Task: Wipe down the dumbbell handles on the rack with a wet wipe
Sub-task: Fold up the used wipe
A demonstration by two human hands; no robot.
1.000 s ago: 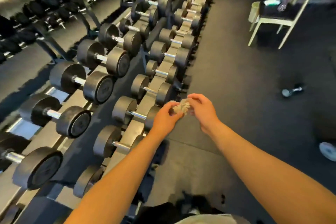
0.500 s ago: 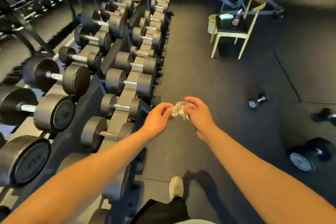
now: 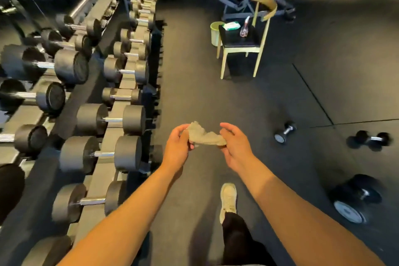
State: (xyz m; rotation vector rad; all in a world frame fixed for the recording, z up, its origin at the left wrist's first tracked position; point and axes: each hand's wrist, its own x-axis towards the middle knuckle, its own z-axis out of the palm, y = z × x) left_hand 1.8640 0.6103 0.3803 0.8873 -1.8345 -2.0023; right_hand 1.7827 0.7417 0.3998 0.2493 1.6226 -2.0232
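Observation:
A greyish crumpled wet wipe [image 3: 205,136] is stretched between my two hands over the dark floor. My left hand [image 3: 178,146] pinches its left end and my right hand [image 3: 234,146] pinches its right end. The dumbbell rack [image 3: 101,170] runs along the left side, holding several black dumbbells with chrome handles, such as the dumbbell [image 3: 101,154] nearest my left hand. Both hands are to the right of the rack, apart from it.
A wooden chair [image 3: 241,44] with a wipes pack [image 3: 231,26] and a bottle stands ahead, a pale bin [image 3: 216,33] beside it. Loose dumbbells lie on the floor at the right [image 3: 285,131], [image 3: 369,139], [image 3: 354,200]. My foot [image 3: 228,200] is below my hands.
The view has swung right, away from the rack, as I step forward. My hands have moved apart and pulled the bunched wipe open between them.

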